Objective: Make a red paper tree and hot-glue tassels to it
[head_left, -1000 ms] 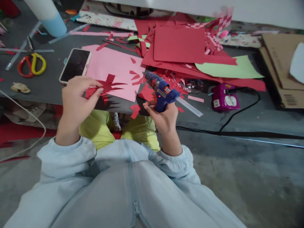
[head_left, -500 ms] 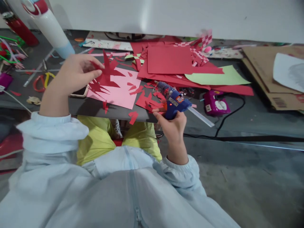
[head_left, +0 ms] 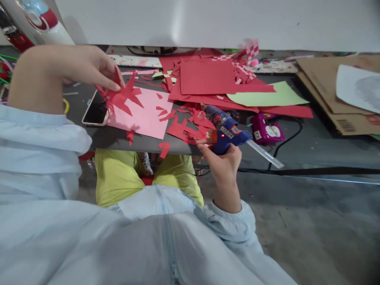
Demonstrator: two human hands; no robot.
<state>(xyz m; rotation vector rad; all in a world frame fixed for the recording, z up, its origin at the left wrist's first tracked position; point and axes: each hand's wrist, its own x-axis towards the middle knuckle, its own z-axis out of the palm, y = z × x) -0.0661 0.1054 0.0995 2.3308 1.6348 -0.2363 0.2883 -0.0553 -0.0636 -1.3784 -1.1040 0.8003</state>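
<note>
A spiky red paper cutout point(head_left: 126, 97) is pinched in my left hand point(head_left: 89, 67), raised over a pink sheet of paper point(head_left: 148, 111). My right hand point(head_left: 224, 160) grips a blue glue gun point(head_left: 228, 134) by its handle near the table's front edge. A small red light glows on the gun, and a clear glue stick point(head_left: 265, 153) pokes out of its back end. The gun's nozzle points up and left, above red paper scraps point(head_left: 190, 126). Left of the pink sheet lies a phone point(head_left: 96, 111), partly behind my left hand and the cutout.
Red sheets point(head_left: 208, 77) are piled at the back, with a light green sheet point(head_left: 270, 95) beside them. A purple box point(head_left: 267, 128) with a black cable sits to the right. Cardboard point(head_left: 323, 87) lies far right. A white bottle point(head_left: 56, 31) stands at back left.
My left hand has turned and shifted left with the red cutout, which is now tilted differently, and more of the phone shows. My right hand has moved slightly right and down with the glue gun.
</note>
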